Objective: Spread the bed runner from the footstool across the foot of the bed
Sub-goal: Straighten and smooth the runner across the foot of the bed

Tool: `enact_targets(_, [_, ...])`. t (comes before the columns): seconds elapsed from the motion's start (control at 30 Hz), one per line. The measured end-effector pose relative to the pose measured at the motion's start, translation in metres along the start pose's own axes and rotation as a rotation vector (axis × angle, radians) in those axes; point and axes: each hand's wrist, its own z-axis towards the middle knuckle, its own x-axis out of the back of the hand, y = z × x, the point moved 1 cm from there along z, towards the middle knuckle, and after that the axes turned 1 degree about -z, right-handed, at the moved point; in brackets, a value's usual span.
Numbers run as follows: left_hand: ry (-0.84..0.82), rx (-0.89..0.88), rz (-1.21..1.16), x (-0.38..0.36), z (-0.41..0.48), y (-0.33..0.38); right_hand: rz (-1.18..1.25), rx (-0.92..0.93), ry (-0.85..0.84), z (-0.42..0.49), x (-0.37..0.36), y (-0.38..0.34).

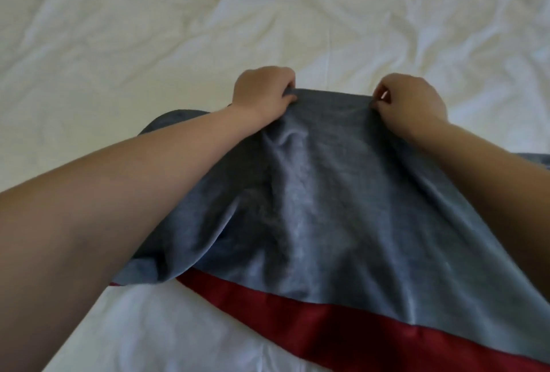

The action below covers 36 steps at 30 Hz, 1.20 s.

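On the head camera, my only feed, I look down along two bare arms onto the bed [446, 14]. Its white sheet [119, 44] is rumpled, with soft creases across the far half.

The bed runner [312, 193] lies on that sheet in the middle of the picture. It is a grey-blue, velvety cloth with a dark red band [327, 321] along its near edge. The band slants from the lower left toward the bottom right corner, and more white sheet shows on the near side of it.

The left hand [263, 93] is at the runner's far edge. Its fingers are curled over the hem with the thumb against the cloth, so it grips the runner. The right hand [412, 101] is on the same far edge, apart from the left, and pinches the hem between curled fingertips and thumb. The stretch of hem between the two hands runs in a shallow arc, and long folds fall from both grips back toward me.

The left forearm [134, 169] crosses over the runner's left side, where the cloth is bunched, and a rounded bit of it shows beyond the arm. The right forearm [491, 169] covers the right side, with a sliver of runner showing past it at the picture's edge. I cannot tell whether the held edge is lifted off the sheet or resting on it.
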Motion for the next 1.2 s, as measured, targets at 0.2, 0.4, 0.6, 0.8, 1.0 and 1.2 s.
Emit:
enact_targets(0.2, [-0.116, 0.166, 0.146, -0.017, 0.006, 0.010, -0.125, 0.002, -0.245, -0.011, -0.018, 0.019])
enact_targets(0.4, [-0.119, -0.005, -0.028, -0.033, 0.016, 0.055, -0.014, -0.115, -0.520, -0.013, 0.013, 0.088])
enact_targets(0.6, [-0.290, -0.138, -0.256, -0.055, 0.037, 0.106, 0.121, -0.142, -0.707, -0.028, 0.028, 0.140])
enact_targets(0.8, [-0.221, -0.158, -0.191, -0.059, 0.043, 0.105, -0.371, -0.007, -0.706, -0.021, 0.020, 0.144])
enact_targets(1.0, [-0.031, -0.147, -0.094, -0.065, 0.051, 0.104, -0.175, -0.200, -0.092, -0.006, 0.040, 0.187])
enact_targets(1.2, [-0.078, -0.090, -0.058, -0.068, 0.056, 0.108, -0.113, -0.278, -0.113, 0.006, 0.045, 0.215])
